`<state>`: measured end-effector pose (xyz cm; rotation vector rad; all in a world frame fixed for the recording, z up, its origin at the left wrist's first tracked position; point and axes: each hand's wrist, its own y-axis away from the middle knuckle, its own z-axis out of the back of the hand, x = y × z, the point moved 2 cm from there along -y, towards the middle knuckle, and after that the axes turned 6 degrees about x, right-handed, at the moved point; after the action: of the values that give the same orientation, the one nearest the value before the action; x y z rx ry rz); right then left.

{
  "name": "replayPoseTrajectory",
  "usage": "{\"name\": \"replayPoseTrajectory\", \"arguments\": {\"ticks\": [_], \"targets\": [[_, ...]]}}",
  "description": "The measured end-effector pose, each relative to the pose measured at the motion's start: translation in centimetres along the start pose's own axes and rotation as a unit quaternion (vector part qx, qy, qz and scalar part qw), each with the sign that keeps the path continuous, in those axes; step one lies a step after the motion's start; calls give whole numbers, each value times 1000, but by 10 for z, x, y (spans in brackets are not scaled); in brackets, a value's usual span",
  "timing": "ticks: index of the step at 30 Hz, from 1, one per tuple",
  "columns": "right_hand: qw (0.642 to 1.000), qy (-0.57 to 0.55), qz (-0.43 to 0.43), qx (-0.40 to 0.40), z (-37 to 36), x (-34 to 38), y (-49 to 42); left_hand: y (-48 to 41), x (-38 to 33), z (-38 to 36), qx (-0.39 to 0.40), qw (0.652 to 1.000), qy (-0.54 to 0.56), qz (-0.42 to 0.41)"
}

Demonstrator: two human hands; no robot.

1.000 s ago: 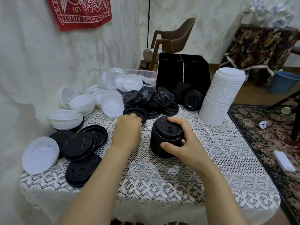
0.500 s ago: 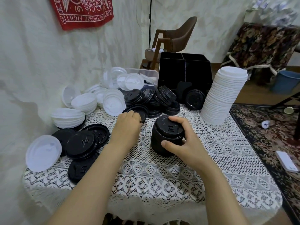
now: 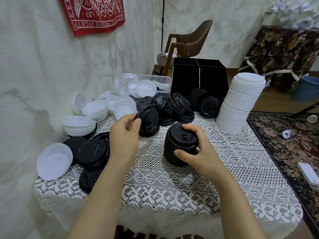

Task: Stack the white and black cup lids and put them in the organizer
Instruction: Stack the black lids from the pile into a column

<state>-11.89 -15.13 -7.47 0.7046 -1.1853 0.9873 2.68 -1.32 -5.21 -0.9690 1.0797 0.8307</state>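
Red banner (image 3: pixel 94 13) hanging, brown chair (image 3: pixel 196 39), blue bucket (image 3: pixel 306 88), patterned rug (image 3: pixel 283 152)

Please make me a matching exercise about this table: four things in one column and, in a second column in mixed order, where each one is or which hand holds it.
Things:
1. tall white lid stack
2. short black lid stack
3. single black lid
4. black organizer

Places or states:
A. pinched by the left hand, tilted
B. at the back of the table
C. gripped by the right hand
D. standing free on the right side of the table

Pairs: 1-D, 2-C, 3-A, 4-B.
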Motion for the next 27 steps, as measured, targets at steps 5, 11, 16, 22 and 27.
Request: {"name": "replayPoseTrajectory", "arguments": {"ticks": [5, 11, 16, 22, 27], "targets": [[1000, 3, 2, 0, -1, 1, 1, 26, 15, 4, 18, 970, 151, 188], [1000, 4, 3, -3, -1, -1, 1, 31, 32, 10, 17, 985, -84, 151], [1000, 5, 1, -3, -1, -2, 0, 31, 31, 6, 102, 967, -227, 54], [1000, 18, 9, -5, 0, -4, -1, 30, 44, -3, 215, 922, -320, 45], [1000, 19, 12, -4, 0, -4, -1, 26, 42, -3, 205, 926, -316, 17]]}}
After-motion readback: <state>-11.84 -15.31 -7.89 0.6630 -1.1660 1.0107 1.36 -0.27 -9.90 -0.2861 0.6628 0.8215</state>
